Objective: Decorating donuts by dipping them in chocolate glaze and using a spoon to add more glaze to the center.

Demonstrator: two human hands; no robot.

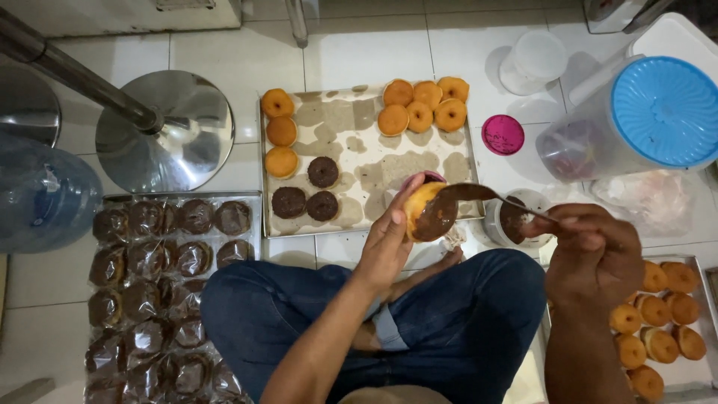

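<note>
Presently my left hand cups the soft, light doughnut by its rim at frame centre, my right hand pinching the chocolate-coated spoon.

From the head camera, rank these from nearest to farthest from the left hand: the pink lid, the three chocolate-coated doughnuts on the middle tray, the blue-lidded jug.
1. Three chocolate-coated doughnuts: just left of the left hand, on the middle tray.
2. Pink lid: up and right, on the floor beside the tray.
3. Blue-lidded jug: far right, beyond the lid.
</note>
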